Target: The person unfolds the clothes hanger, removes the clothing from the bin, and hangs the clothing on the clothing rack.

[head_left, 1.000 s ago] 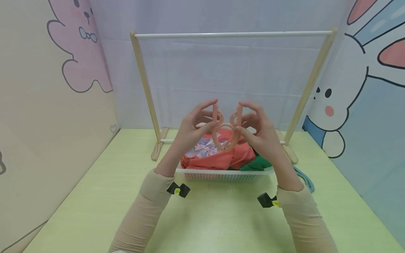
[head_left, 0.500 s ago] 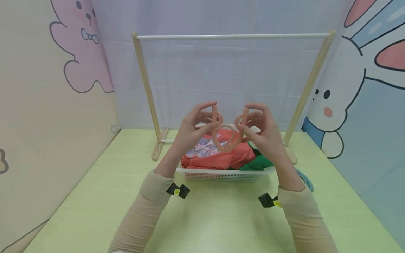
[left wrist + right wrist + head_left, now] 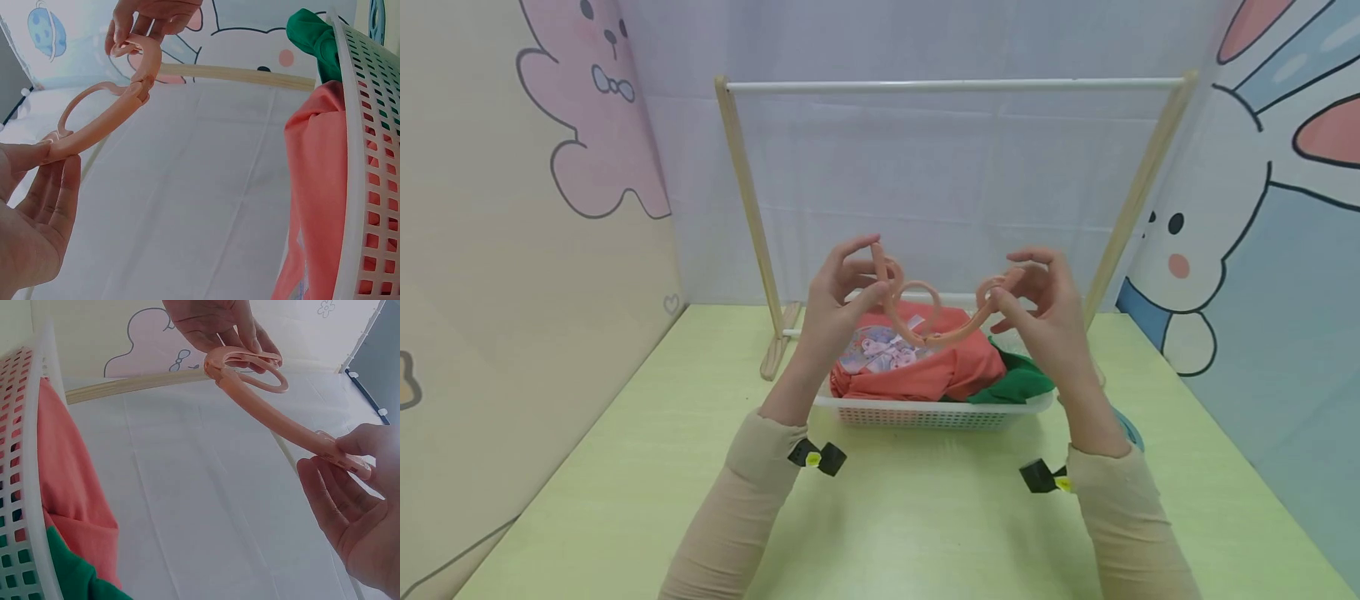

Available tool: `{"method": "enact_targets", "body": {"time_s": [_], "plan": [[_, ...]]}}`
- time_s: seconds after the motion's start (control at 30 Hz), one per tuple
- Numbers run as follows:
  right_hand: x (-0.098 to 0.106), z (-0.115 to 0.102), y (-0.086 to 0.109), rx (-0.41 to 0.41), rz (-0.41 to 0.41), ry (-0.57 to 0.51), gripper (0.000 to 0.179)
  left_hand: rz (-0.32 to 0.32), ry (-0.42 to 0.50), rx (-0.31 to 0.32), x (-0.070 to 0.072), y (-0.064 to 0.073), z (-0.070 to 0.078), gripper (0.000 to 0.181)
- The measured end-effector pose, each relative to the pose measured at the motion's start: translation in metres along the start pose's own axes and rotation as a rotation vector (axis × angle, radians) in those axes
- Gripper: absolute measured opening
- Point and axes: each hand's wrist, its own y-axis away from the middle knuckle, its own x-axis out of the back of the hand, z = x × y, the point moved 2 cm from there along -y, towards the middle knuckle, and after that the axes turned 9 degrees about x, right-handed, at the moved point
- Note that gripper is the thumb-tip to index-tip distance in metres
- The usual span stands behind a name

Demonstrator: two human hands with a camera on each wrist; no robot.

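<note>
The peach hanger point(image 3: 955, 336) is in the air between the two hands, its long axis running side to side in a shallow V, the left arm steeper than the right. Left hand point(image 3: 835, 296) and right hand point(image 3: 1051, 312) are about equally near its middle: each grip is closed in a thumb-and-finger pinch on one end. Apart from it sits the basket point(image 3: 932, 407) of clothes point(image 3: 917, 382) on the tabletop point(image 3: 917, 517).

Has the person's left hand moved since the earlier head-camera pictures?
Yes: the left hand has shifted left, closer to the rack's left wooden post, still pinching its end of the peach hanger.
</note>
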Motion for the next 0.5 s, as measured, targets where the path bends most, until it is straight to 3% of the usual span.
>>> {"method": "enact_targets", "body": {"time_s": [0.17,0.3,0.5], "plan": [[0.006,-0.001,0.004,0.034,-0.049,0.147,0.032,0.049,0.040,-0.006,0.002,0.000,0.000,0.053],[0.011,-0.002,0.006,0.072,-0.069,0.252,0.039,0.069,0.069,-0.015,0.005,0.001,0.000,0.052],[0.017,-0.003,0.010,0.121,-0.105,0.324,0.043,0.127,0.155,0.004,0.011,0.003,-0.001,0.052]]}}
